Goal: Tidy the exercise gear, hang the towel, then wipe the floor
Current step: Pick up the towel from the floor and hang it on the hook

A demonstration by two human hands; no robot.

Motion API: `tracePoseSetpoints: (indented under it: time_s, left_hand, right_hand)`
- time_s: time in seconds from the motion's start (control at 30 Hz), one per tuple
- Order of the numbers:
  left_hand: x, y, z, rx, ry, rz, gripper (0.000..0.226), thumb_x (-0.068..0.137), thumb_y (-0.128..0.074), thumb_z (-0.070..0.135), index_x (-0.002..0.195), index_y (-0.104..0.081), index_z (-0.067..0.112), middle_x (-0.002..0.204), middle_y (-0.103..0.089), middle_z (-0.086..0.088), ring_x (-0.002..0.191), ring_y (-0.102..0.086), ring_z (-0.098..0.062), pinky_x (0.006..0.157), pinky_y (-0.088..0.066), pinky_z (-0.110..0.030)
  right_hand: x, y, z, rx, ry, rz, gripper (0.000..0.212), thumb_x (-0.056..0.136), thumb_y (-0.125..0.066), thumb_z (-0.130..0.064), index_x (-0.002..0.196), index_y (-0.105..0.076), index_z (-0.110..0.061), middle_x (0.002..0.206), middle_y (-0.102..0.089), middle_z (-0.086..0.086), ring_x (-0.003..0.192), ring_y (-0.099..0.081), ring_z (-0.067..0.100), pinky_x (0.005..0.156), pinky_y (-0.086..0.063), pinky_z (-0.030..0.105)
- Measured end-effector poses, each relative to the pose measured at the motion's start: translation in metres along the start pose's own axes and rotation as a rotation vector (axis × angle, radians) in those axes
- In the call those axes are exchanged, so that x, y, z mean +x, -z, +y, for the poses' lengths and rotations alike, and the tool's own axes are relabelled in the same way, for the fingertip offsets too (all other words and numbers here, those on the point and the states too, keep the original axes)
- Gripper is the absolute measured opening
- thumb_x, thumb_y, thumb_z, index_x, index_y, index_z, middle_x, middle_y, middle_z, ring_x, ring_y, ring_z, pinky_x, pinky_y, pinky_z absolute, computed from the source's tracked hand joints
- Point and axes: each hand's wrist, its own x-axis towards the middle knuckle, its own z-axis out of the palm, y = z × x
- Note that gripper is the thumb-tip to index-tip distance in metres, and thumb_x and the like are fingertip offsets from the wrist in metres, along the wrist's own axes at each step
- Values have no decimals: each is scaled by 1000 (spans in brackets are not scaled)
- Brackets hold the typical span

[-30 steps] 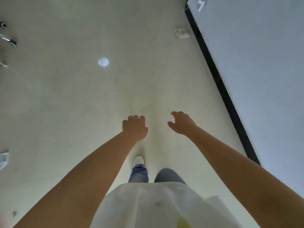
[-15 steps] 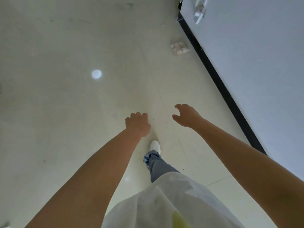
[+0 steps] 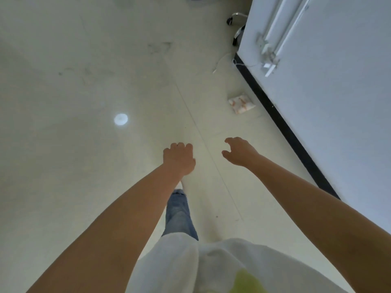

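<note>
Head view: no exercise gear or towel is visible; a small crumpled cloth or packet (image 3: 241, 103) lies on the floor (image 3: 84, 166) beside the wall's dark skirting (image 3: 285, 127). Left hand (image 3: 179, 159) and right hand (image 3: 240, 151), loosely curled, hold nothing. Progress cannot be judged; wiping appears outstanding.

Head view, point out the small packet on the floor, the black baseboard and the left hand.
small packet (image 3: 241, 103), head view, middle of its printed face
black baseboard (image 3: 281, 121), head view, midway along the strip
left hand (image 3: 179, 159), head view, back of the hand
</note>
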Motion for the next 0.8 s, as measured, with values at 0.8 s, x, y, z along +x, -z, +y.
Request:
tracePoseSetpoints:
  time_s: [0.8]
  left_hand:
    - [495, 298, -24, 301, -390, -32, 37, 96, -40, 28, 127, -45, 8, 130, -50, -12, 122, -47, -28, 96, -41, -36]
  right_hand:
    - [389, 249, 26, 402, -506, 52, 50, 96, -42, -30, 142, -34, -12, 145, -39, 12, 133, -39, 29, 108, -36, 38]
